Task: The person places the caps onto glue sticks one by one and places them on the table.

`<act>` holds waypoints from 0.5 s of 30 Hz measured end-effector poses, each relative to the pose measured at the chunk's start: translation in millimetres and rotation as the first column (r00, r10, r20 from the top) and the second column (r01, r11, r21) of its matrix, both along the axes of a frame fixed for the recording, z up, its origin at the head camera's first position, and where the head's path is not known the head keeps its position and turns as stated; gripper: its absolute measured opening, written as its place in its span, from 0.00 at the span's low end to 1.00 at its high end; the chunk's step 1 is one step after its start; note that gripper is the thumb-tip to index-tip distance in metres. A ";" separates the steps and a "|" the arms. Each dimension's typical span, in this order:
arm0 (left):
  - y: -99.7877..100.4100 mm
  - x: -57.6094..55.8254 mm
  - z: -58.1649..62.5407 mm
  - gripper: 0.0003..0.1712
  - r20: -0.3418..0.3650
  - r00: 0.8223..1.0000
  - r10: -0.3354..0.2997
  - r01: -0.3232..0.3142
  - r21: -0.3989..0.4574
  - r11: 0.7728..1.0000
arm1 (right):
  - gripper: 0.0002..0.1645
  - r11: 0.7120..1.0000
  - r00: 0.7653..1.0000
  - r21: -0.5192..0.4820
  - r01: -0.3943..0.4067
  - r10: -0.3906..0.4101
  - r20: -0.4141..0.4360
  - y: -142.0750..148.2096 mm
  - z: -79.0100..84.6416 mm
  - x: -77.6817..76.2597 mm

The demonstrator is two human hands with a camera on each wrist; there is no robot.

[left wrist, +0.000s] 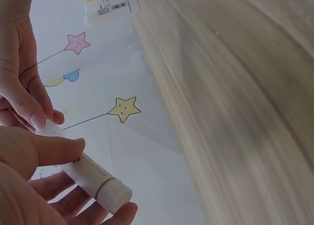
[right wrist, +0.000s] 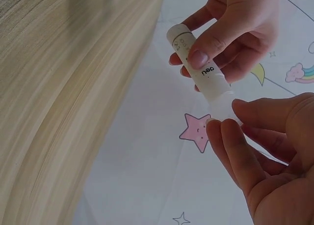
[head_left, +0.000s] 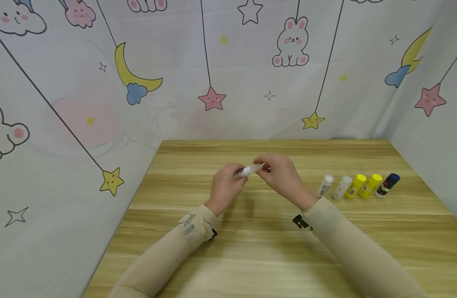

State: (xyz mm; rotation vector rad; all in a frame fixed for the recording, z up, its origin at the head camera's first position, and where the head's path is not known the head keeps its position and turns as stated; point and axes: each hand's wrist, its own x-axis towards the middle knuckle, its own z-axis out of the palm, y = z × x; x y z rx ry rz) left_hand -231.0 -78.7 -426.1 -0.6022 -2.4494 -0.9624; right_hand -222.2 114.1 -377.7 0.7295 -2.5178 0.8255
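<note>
A white glue stick (right wrist: 202, 76) is held above the table by my left hand (head_left: 226, 185), its thumb and fingers wrapped around the barrel. The stick lies tilted, and its translucent cap end (head_left: 255, 168) points toward my right hand (head_left: 282, 174). That end is pinched between the thumb and fingertips of my right hand. In the left wrist view, the stick's base (left wrist: 117, 195) and printed lettering show below my left thumb. Whether the cap is still fully seated on the barrel I cannot tell.
On the wooden table (head_left: 265, 256), several glue sticks stand in a row at the right: two white ones (head_left: 326, 185), two yellow ones (head_left: 356, 186) and a dark-blue-capped one (head_left: 388, 185). A patterned curtain (head_left: 243, 66) surrounds the table at the back and sides.
</note>
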 end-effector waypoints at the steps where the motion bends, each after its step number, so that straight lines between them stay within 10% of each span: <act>1: 0.4 0.3 0.2 0.15 0.000 1.000 -0.001 0.001 -0.004 1.000 | 0.13 1.000 1.000 -0.002 0.000 0.000 -0.001 0.0 0.1 0.4; 15: 2.0 1.9 0.9 0.15 0.015 1.000 0.004 -0.004 -0.027 1.000 | 0.14 1.000 1.000 -0.011 -0.003 0.004 0.012 -0.2 2.5 3.3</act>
